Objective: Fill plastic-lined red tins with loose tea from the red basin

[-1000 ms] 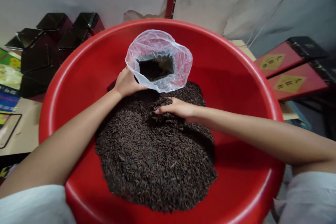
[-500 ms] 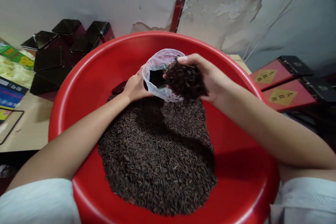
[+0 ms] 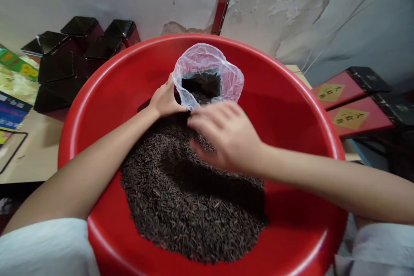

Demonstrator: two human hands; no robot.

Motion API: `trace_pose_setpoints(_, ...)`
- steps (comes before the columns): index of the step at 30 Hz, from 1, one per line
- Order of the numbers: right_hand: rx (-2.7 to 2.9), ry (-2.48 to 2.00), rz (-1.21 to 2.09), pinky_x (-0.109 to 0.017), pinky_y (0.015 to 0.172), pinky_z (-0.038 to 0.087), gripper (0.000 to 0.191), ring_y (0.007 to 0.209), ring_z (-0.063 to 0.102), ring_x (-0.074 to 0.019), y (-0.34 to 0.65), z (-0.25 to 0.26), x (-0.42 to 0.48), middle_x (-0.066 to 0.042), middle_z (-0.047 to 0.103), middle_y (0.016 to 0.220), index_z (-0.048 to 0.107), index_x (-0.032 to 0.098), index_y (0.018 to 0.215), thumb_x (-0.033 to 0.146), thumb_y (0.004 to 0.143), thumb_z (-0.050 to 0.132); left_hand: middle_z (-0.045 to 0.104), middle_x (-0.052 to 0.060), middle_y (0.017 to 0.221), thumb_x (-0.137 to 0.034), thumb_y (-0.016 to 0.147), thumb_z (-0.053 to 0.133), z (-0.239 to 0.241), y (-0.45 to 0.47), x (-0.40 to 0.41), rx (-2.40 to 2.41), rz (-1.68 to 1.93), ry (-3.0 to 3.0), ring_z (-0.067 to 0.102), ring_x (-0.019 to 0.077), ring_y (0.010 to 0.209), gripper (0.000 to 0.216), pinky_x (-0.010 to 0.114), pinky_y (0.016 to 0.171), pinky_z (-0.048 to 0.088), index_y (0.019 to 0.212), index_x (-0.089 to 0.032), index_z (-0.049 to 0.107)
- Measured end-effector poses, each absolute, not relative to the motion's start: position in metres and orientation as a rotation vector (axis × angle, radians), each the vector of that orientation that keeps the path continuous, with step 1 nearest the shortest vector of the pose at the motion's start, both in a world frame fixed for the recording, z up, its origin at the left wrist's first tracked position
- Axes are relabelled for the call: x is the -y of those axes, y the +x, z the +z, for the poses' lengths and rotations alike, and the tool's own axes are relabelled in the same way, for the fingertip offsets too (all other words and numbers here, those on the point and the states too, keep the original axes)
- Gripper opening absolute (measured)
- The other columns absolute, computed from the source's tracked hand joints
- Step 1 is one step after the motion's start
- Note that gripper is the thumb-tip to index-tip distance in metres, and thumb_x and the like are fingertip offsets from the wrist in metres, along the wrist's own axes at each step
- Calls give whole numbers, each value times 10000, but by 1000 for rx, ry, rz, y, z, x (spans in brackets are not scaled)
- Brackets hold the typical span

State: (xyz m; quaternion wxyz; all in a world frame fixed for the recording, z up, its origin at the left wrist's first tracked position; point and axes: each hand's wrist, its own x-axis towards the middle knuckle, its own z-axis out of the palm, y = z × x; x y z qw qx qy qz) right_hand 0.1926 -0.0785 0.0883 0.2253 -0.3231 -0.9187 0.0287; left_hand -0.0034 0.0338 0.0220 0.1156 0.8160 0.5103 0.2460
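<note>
A large red plastic basin point(image 3: 291, 125) holds a heap of dark loose tea leaves point(image 3: 194, 220). At the heap's far side stands a thin clear plastic bag point(image 3: 231, 79) with its mouth spread wide and dark leaves inside. My left hand point(image 3: 166, 98) grips the bag's left side, thumb at its near rim. Just in front of the bag, above the heap, my right hand point(image 3: 229, 136) is slightly blurred, fingers apart, with no leaves visible in it. A dark object, partly hidden, lies under my left hand.
Several dark-lidded tins point(image 3: 79, 28) stand on the table left of the basin. Two red boxes with yellow labels point(image 3: 351, 117) lie at the right. A dark red strip point(image 3: 221, 10) leans on the peeling wall behind.
My right hand has let go of its handful of tea leaves and moved down toward the heap, palm lower. The bag's mouth has opened wider, and leaves now show inside.
</note>
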Motion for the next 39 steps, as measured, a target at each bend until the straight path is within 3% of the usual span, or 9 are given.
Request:
trace_pose_setpoints(2, 2779, -673, 82, -468, 918, 415, 393, 1034, 569, -280, 195, 70, 109, -149, 624, 1121, 597, 128, 1057, 441, 884, 436, 548, 144, 1260, -485, 522, 772, 23, -1, -32, -1564, 709, 2347, 553, 362, 1140, 833, 462, 993, 427, 1215, -147, 457)
trace_pose_setpoints(3, 2835, -688, 157, -493, 956, 397, 598, 1132, 523, -328, 194, 59, 118, -201, 557, 1241, 549, 86, 1174, 576, 853, 429, 550, 149, 1257, -472, 510, 782, 24, 0, -31, -1593, 704, 2338, 546, 370, 1147, 843, 467, 995, 424, 1213, -142, 456)
trace_pose_setpoints(6, 2935, -895, 453, -589, 1082, 228, 1113, 1381, 180, -437, 180, 29, 109, -289, 167, 1491, 218, 31, 1442, 773, 666, 509, 560, 148, 1247, -448, 508, 788, 24, 3, -29, -1618, 698, 2358, 556, 371, 1131, 825, 457, 976, 438, 1202, -145, 462)
trace_pose_setpoints(8, 2951, -965, 622, -583, 1117, 159, 1244, 1408, 60, -423, 163, 15, 81, -289, 52, 1510, 77, 34, 1470, 757, 601, 596, 569, 139, 1236, -443, 529, 774, 24, 4, -27, -1593, 701, 2392, 585, 358, 1086, 770, 438, 945, 461, 1177, -149, 480)
trace_pose_setpoints(10, 2933, -924, 706, -523, 1148, 153, 1277, 1418, 76, -388, 145, 8, 46, -275, 90, 1512, 71, 31, 1468, 703, 564, 674, 585, 133, 1212, -439, 549, 758, 23, 4, -27, -1565, 700, 2426, 612, 349, 1033, 716, 425, 910, 481, 1149, -147, 499)
trace_pose_setpoints(16, 2872, -822, 749, -436, 1143, 254, 773, 1346, 347, -300, 107, -9, -9, -137, 464, 1378, 407, 140, 1351, 491, 711, 661, 574, 109, 1233, -486, 534, 760, 20, 4, -26, -1531, 752, 2437, 589, 354, 1081, 808, 409, 904, 491, 1214, -175, 454)
trace_pose_setpoints(22, 2855, -662, 750, -527, 1108, 256, 850, 1316, 356, -341, 107, -14, 16, -160, 433, 1395, 425, 112, 1324, 512, 630, 709, 494, 116, 1334, -395, 535, 795, 16, 5, -26, -1504, 790, 2421, 535, 359, 1163, 949, 423, 923, 487, 1330, -207, 313)
trace_pose_setpoints(28, 2997, -562, 904, -444, 1037, 371, 900, 1156, 519, -323, 129, 14, 38, -191, 526, 1280, 464, 45, 1278, 541, 582, 746, 510, 111, 1312, -405, 543, 798, 16, 2, -29, -1466, 796, 2413, 530, 359, 1169, 927, 430, 931, 481, 1320, -214, 330)
trace_pose_setpoints(39, 2594, -1012, 1704, -291, 809, 466, 388, 832, 605, -169, 201, 49, 87, -18, 653, 910, 599, 155, 968, 249, 602, 683, 391, 79, 1419, -407, 517, 813, 17, 3, -28, -1414, 783, 2388, 447, 352, 1255, 982, 424, 980, 467, 1339, -257, 298)
